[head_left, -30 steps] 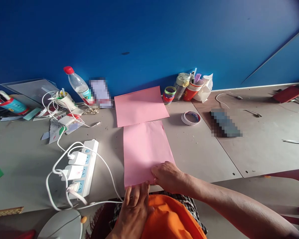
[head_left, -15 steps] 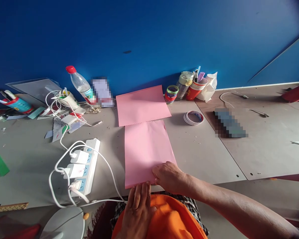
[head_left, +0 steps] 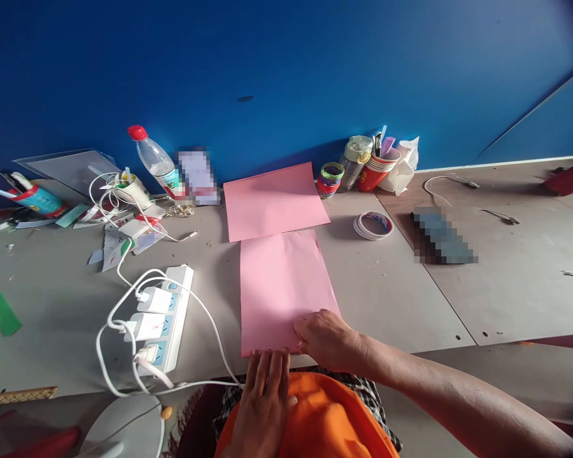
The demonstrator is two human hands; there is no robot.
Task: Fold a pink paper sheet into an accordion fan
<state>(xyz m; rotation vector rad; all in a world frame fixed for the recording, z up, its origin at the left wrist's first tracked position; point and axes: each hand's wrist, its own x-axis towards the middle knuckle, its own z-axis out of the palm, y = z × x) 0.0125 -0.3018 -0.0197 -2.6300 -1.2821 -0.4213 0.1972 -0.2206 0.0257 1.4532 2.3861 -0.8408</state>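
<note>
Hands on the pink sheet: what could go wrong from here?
1. The pink sheet lies at the front of the table, held by the right hand and left hand; it could slip off or crease crooked.
2. A white cable passes close by its near left corner; a hand might snag it and tug the power strip.

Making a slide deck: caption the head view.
Left hand and right hand rest on a pink sheet's near edge, beside a white power strip.

Head-worn camera (single view), facing forward and down — close over table
</note>
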